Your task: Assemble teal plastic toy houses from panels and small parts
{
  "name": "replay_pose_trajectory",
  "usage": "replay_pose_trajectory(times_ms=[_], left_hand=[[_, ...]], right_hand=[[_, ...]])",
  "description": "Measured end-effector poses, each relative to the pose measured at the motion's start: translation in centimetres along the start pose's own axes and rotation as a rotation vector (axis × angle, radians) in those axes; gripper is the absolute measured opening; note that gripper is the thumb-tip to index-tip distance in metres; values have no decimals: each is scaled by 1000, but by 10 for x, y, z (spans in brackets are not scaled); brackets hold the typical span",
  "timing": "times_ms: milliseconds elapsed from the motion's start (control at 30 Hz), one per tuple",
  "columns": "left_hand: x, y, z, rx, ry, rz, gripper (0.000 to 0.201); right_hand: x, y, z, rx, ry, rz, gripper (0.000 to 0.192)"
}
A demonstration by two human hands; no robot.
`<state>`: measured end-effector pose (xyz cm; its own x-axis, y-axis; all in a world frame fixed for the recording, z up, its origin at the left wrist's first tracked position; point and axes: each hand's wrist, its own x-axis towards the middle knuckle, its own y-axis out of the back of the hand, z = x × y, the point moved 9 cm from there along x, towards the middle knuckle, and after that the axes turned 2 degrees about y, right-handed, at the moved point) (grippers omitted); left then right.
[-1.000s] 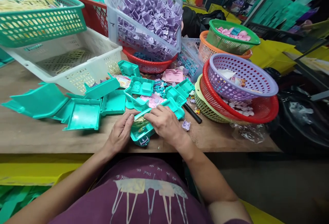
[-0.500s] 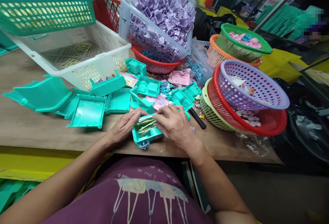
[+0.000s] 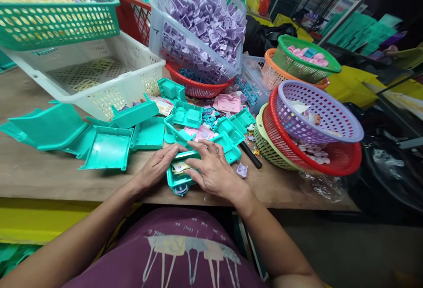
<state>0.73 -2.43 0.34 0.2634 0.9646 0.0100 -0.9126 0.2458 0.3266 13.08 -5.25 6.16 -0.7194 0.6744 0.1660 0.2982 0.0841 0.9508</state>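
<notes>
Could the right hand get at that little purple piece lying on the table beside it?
Probably yes: the purple piece lies bare on the table just right of the right hand, with nothing between them.
</notes>
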Motion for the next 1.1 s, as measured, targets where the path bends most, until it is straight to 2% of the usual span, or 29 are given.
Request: replay_pose_trajectory(times_ms=[233,400,533,767,900,1033,1100], left_hand=[[-1,4,-3,-98,-8,107,49],[-2,0,1,-34,-33,28,45],[-2,1,1,-59,-25,45,47],[-2,-3,-7,-117,-3,60,47],[-4,-1,-9,-100,-1,50,47],[-9,4,-1,-44,-13,49,39],[-11,1,6,-13,-40,9,36]], right_hand=[[16,-7,-19,30,30,-28,32],[11,2,2,49,-76,-66,25],[9,1,14,-30,-127,-115,20],[18,6,-4,-87,-45,60,17],[14,10,-14,-129,-42,95,17],[1,5,-18,-13,5,121,25],[-2,7,-10,84,43,146,25]])
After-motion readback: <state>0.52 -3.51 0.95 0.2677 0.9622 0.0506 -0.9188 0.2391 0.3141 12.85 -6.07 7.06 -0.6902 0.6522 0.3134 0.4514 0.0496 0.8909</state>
